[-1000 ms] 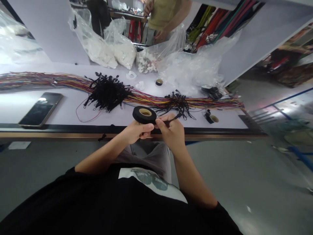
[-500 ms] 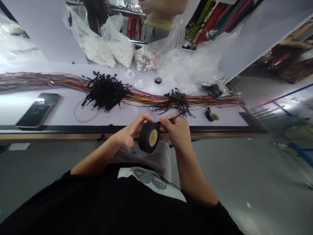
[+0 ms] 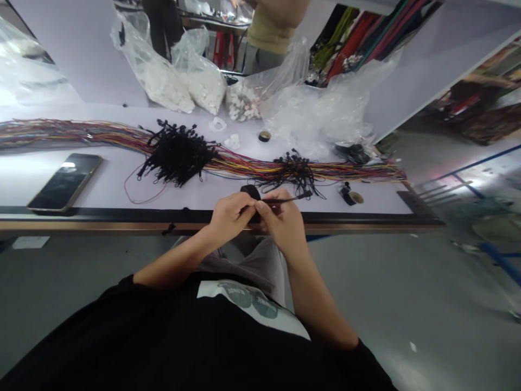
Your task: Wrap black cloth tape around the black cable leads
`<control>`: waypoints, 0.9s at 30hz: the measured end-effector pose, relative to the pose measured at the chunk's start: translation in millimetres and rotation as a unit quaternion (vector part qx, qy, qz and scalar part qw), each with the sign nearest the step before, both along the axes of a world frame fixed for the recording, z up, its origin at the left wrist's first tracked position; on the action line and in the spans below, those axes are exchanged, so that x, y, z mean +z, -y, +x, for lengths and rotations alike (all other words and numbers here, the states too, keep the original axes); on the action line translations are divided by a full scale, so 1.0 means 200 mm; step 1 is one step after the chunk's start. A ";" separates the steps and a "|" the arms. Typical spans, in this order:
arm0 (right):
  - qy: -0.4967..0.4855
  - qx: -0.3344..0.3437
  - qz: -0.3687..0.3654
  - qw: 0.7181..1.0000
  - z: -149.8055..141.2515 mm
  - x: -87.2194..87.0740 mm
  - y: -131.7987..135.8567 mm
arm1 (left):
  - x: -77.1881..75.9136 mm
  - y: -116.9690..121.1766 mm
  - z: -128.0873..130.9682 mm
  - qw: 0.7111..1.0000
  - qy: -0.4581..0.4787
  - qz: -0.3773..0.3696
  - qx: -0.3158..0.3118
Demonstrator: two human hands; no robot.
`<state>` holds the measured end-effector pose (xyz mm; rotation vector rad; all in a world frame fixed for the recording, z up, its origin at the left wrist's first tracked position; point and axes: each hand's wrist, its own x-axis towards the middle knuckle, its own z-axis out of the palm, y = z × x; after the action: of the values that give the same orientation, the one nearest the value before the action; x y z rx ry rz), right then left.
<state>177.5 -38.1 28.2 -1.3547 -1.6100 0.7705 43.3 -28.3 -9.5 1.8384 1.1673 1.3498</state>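
Observation:
My right hand (image 3: pixel 285 222) pinches a thin black cable (image 3: pixel 280 201) with a small connector (image 3: pixel 305 194) at its right end. The fingertips of my left hand (image 3: pixel 231 218) are closed and meet those of the right at the cable's left end, pressing on black tape there. Just beyond the fingertips is the roll of black tape (image 3: pixel 250 191), its lower part hidden by my hands. Both hands are over the table's front edge.
A wire bundle (image 3: pixel 252 165) with black connector clusters (image 3: pixel 177 155) runs along the table. A phone (image 3: pixel 65 183) lies left, small tape rolls (image 3: pixel 264 136) behind and right. Plastic bags (image 3: pixel 203 81) of white parts line the back. Another person (image 3: pixel 268 32) stands beyond.
The tape roll has swung from below and between my hands to beyond them. My left hand has gone from spread fingers to a pinch, meeting the right hand, which shifted slightly left.

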 end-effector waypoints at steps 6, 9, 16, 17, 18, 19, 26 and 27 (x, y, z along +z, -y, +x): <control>0.017 -0.080 0.075 0.994 0.02 -0.02 0.00 | 0.00 0.06 0.03 0.935 0.276 -0.222 -0.012; 0.024 -0.046 0.076 0.996 0.03 0.01 0.00 | 0.01 0.01 -0.02 0.855 0.347 -0.350 -0.162; -0.022 0.063 0.024 0.997 0.05 0.07 0.00 | -0.04 -0.14 -0.09 0.763 0.346 -0.408 -0.364; -0.026 0.073 0.012 0.997 0.06 0.07 0.00 | -0.04 -0.13 -0.08 0.775 0.356 -0.390 -0.348; -0.030 0.075 0.003 0.997 0.06 0.06 -0.01 | -0.04 -0.12 -0.07 0.793 0.365 -0.366 -0.324; -0.033 0.068 -0.005 0.997 0.06 0.06 -0.01 | -0.03 -0.11 -0.06 0.816 0.369 -0.336 -0.292; -0.021 -0.031 -0.030 0.999 0.07 0.05 -0.02 | 0.02 0.06 -0.12 0.957 0.181 -0.103 -0.200; -0.014 -0.034 -0.024 0.999 0.07 0.05 -0.02 | 0.02 0.07 -0.12 0.958 0.149 -0.098 -0.226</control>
<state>191.0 -34.2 39.1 -1.4182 -1.5244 0.7881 18.5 -41.7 -5.5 1.5678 0.6468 1.1488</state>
